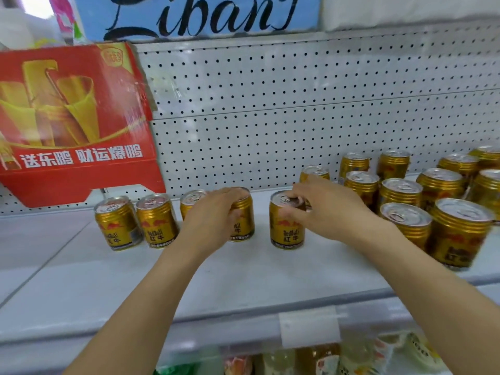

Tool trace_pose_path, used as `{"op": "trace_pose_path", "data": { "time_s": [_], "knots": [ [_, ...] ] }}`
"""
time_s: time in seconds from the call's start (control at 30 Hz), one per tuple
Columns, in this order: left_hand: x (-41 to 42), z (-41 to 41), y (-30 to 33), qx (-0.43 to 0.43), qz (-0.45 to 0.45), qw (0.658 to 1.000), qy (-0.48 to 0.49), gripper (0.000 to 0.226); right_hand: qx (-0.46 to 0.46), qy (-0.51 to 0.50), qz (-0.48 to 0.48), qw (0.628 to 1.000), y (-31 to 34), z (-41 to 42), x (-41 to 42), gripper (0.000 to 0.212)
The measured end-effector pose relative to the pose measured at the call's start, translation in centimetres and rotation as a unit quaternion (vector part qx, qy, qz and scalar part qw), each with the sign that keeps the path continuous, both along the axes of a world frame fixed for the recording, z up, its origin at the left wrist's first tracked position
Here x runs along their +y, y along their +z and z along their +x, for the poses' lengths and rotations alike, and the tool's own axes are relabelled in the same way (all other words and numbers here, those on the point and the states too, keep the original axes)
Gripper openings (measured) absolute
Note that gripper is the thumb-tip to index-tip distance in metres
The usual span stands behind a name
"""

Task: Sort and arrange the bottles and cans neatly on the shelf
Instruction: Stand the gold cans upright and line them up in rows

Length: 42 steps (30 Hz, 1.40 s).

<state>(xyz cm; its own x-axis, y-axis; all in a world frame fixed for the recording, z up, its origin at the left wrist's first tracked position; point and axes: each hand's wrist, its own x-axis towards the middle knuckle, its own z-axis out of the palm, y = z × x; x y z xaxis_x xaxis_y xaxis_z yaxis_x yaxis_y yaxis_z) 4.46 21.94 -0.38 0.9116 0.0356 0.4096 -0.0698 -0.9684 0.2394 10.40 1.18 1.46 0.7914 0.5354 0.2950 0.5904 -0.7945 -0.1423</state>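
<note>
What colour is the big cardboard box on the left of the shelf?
The large cardboard box is red with gold graphics and white lettering, clearest in the head view.

A red cardboard display box [73,123] with gold graphics and white Chinese characters stands far left against the white perforated metal back panel [297,104]. A light-blue sign with black script lettering [200,16] sits above.

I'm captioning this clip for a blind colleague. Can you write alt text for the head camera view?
Two bare hands grip gold cans standing on a white shelf: the left hand holds one can at the end of a row, the right hand another can apart from it. More gold cans cluster at right; a red carton stands behind at left.
</note>
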Motion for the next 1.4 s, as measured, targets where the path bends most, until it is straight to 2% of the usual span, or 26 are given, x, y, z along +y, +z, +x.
{"op": "trace_pose_path", "data": {
  "time_s": [0.1, 0.17, 0.43, 0.73, 0.83, 0.97, 1.03, 1.1, 1.17, 1.23, 1.3, 1.4],
  "knots": [
    [0.1, 0.2, 0.0, -0.009, -0.003, 1.000, 0.001, 0.042, 0.040, 0.101, 0.077, 0.991, -0.4, 0.4, -0.6, 0.034],
    [0.1, 0.2, -0.1, -0.014, -0.008, 1.000, 0.003, 0.041, 0.032, 0.132, 0.101, 0.986, -0.9, 0.7, 0.1, 0.026],
    [0.1, 0.3, -0.1, -0.023, 0.005, 1.000, 0.019, 0.040, -0.025, 0.100, 0.084, 0.991, -1.5, 2.1, 2.9, 0.021],
    [-0.8, 0.4, -0.2, -0.029, 0.037, 0.998, 0.037, 0.036, -0.074, 0.014, 0.055, 0.996, -2.2, 1.4, 3.9, 0.035],
    [-0.8, 0.5, -0.3, -0.030, 0.030, 0.999, 0.033, 0.039, -0.057, 0.020, 0.051, 0.997, -2.0, 1.1, 3.6, 0.040],
    [-2.0, 0.4, -1.5, -0.055, 0.022, 0.998, 0.034, 0.048, -0.030, 0.035, 0.068, 0.997, -2.7, -1.1, 0.6, 0.057],
    [-4.5, -0.3, -2.4, -0.104, -0.016, 0.994, -0.014, 0.052, -0.093, 0.033, 0.139, 0.985, -3.7, -2.7, -1.7, 0.053],
    [-8.2, -1.1, -2.9, -0.126, -0.092, 0.984, -0.083, 0.052, -0.179, 0.027, 0.213, 0.960, -4.4, -3.9, -4.5, 0.038],
    [-11.7, -1.4, -3.2, -0.094, -0.173, 0.971, -0.138, 0.054, -0.247, 0.010, 0.260, 0.934, -4.9, -4.6, -7.9, 0.028],
    [-14.6, -1.2, -3.3, -0.040, -0.243, 0.953, -0.175, 0.059, -0.266, -0.033, 0.307, 0.913, -4.9, -5.0, -11.5, 0.027],
    [-17.1, -0.6, -3.1, 0.013, -0.302, 0.933, -0.196, 0.069, -0.233, -0.101, 0.358, 0.898, -5.2, -4.9, -14.9, 0.035],
    [-20.1, 0.4, -2.8, 0.052, -0.323, 0.930, -0.169, 0.086, -0.080, -0.164, 0.415, 0.892, -6.0, -3.7, -18.6, 0.062]
  ]
}}
